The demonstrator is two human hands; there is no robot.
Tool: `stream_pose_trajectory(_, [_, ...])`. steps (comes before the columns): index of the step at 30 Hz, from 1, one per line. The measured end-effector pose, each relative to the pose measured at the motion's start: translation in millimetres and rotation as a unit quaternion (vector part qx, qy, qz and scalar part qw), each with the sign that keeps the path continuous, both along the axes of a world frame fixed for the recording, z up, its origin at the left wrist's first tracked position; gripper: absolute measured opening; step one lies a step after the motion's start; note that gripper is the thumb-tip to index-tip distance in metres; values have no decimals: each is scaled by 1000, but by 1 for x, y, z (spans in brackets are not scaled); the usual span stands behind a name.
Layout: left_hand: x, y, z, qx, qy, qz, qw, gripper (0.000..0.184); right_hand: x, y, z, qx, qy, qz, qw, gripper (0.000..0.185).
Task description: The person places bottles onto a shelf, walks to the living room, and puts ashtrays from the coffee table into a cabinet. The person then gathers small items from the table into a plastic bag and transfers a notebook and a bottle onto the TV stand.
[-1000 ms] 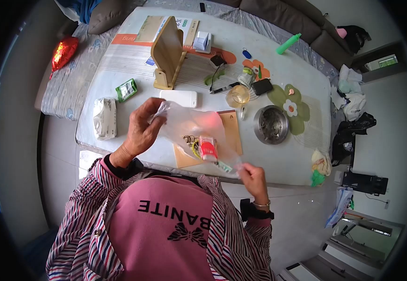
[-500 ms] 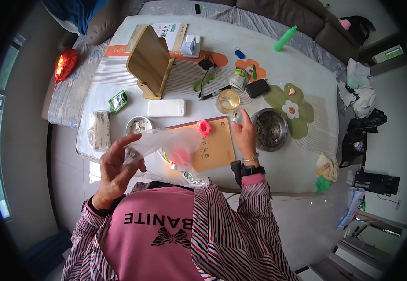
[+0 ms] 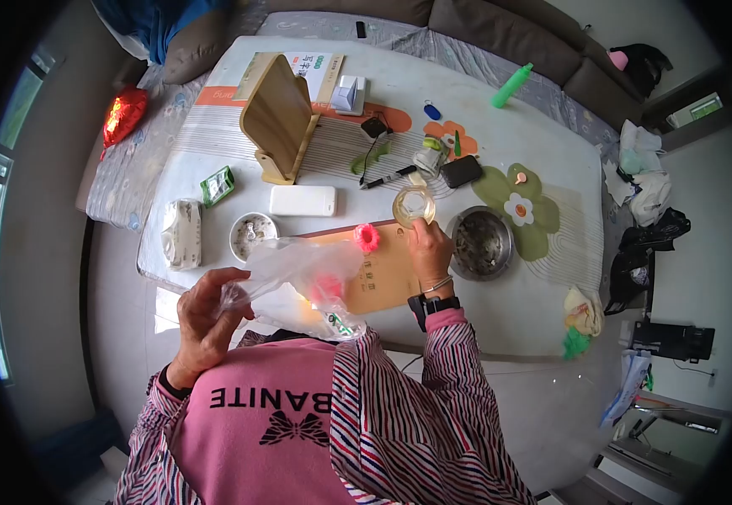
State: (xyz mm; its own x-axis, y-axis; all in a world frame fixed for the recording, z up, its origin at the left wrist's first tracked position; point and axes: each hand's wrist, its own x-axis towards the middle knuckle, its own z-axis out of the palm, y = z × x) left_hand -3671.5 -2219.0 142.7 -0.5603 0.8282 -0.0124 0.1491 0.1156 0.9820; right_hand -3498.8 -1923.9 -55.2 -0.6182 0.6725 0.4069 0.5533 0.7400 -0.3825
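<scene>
Along the near edge of the bench [image 3: 526, 316], pinched at its gathered rim between thumb and fingers of the left hand [image 3: 210, 316]: translucent plastic bag [image 3: 294, 268], sagging toward the right, with a pink item [image 3: 328, 289] showing through its film and green print near its lower end. Partly covered by the bag, brown exercise book [image 3: 391, 273], lying flat; on its cover, toward the far edge, pink ring [image 3: 367, 237]. Farther right, right hand [image 3: 431, 250] with fingers drawn together, tips at the near side of a clear cup [image 3: 399, 204]; contact and grasp impossible to tell from this angle. Just beside that hand, metal bowl [image 3: 508, 252] with dark contents. Near the bag, on its far left side, white bowl [image 3: 234, 244]. Beyond the bag, white rectangular case [image 3: 303, 201], lying flat; farther back, wooden stand [image 3: 277, 118] with its panel tilted.
</scene>
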Motion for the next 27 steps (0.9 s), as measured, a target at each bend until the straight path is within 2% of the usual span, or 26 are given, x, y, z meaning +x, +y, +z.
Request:
stream_pose_trajectory(5, [2, 8, 2, 57, -51, 9, 997, 44, 46, -31, 54, 84, 38, 8, 996, 12])
stream_pose_trajectory(7, [-2, 10, 2, 90, -41, -26, 995, 53, 66, -45, 66, 91, 65, -10, 994, 15])
stream_pose_trajectory(9, [-2, 15, 7, 95, -36, -14, 995, 55, 90, -60, 69, 19, 100, -75, 992, 15])
stream_pose_trajectory(11, [-3, 20, 6, 112, -21, 1, 993, 52, 116, -70, 65, 14, 101, -117, 988, 14])
stream_pose_trajectory(13, [-2, 25, 8, 115, 5, 16, 993, 48, 143, -80, 60, -56, 117, -187, 974, 13])
stream_pose_trajectory(15, [-7, 27, 1, 142, 9, 10, 990, 40, 172, -83, 44, -58, 103, -228, 967, 13])
stream_pose_trajectory(17, [-9, 27, -6, 159, 7, 17, 987, 37, 201, -83, 30, -107, 70, -283, 950, 12])
stream_pose_trajectory(18, [-13, 25, -10, 171, 1, -17, 985, 33, 214, -78, 19, -120, 74, -307, 941, 15])
stream_pose_trajectory(21, [-7, 26, -7, 179, -8, -25, 984, 28, 250, -65, 4, -161, 89, -347, 920, 17])
stream_pose_trajectory(27, [5, 25, -3, 180, -2, -26, 983, 30, 288, -35, -6, -143, 62, -379, 912, 15])
